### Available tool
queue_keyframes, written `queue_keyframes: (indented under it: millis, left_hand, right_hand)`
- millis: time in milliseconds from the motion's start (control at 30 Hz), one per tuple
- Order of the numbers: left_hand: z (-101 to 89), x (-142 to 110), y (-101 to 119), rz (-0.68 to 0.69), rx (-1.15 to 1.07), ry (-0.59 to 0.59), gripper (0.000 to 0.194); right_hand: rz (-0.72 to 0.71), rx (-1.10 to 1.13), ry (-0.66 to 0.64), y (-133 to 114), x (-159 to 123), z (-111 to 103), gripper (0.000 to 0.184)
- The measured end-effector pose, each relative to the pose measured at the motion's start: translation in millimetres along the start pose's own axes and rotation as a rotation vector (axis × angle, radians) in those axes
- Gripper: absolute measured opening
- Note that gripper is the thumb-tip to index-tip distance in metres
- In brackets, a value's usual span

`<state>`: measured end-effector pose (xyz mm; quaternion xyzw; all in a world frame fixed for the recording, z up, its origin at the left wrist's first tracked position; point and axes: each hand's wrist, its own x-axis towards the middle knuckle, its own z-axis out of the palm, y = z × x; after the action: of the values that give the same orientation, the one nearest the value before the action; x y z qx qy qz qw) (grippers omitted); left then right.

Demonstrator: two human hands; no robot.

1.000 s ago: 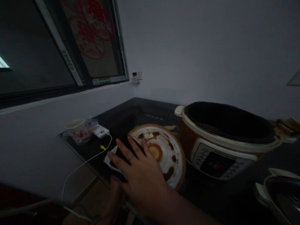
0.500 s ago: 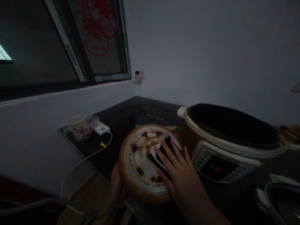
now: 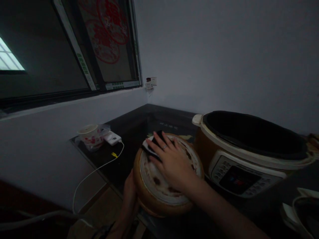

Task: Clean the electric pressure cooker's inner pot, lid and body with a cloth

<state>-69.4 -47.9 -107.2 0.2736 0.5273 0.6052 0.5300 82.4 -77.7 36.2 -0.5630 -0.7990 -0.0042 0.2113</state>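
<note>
Black-and-white cloth (image 3: 148, 150) lies flat beneath the fingers of the right hand (image 3: 171, 161), pressed to the far left part of a stained, whitish round face. That face belongs to a thick, brown-sided round vessel (image 3: 161, 192), set near the front edge of the dark glossy table (image 3: 132, 127); whether it is an upturned pot or a lid, I cannot tell. Brown and near-black marks dot the face close to its border.

The right hand is spread, palm down, fingers slightly parted and a ring on one of them, covering part of the cloth and much of the face. The left hand (image 3: 131, 186) is against the vessel's near left side, supporting it; its fingertips are hidden, so how far they curl cannot be told.

Just right of the vessel stands a large brown electric cooker (image 3: 249, 153), lidless, with a cream rim, a black interior and a control panel (image 3: 245, 177) facing front. Part of another pot (image 3: 290, 215) shows at the lower right.

On the table's left side, a bagged paper cup (image 3: 91, 136) sits beside a white power bank (image 3: 112, 138), whose white cable (image 3: 99, 166) bears a yellow tag (image 3: 114, 155) and hangs over the edge. Wall sockets (image 3: 151, 82) are mounted near the corner, beside a window (image 3: 62, 59) with red round decorations (image 3: 104, 41).
</note>
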Motion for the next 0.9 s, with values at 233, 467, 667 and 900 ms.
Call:
queue_keyframes:
  millis: [233, 467, 667, 900]
  left_hand:
    - [2.0, -4.7, 5.9, -0.083, -0.167, -0.101, 0.043]
    - [6.9, -9.5, 12.0, -0.079, -0.127, -0.102, 0.044]
    - [1.6, -5.0, 4.3, -0.038, -0.145, -0.133, 0.041]
    - [2.5, -5.8, 6.2, -0.025, -0.086, -0.113, 0.038]
  right_hand:
    - [-0.095, 0.023, -0.059, -4.4, -34.4, 2.4, 0.049]
    - [0.086, -0.069, -0.066, 7.0, -36.9, -2.5, 0.051]
    - [-0.125, 0.014, -0.101, -0.3, -42.4, -1.4, 0.049]
    - [0.142, -0.102, 0.035, 45.0, 16.6, -0.5, 0.05]
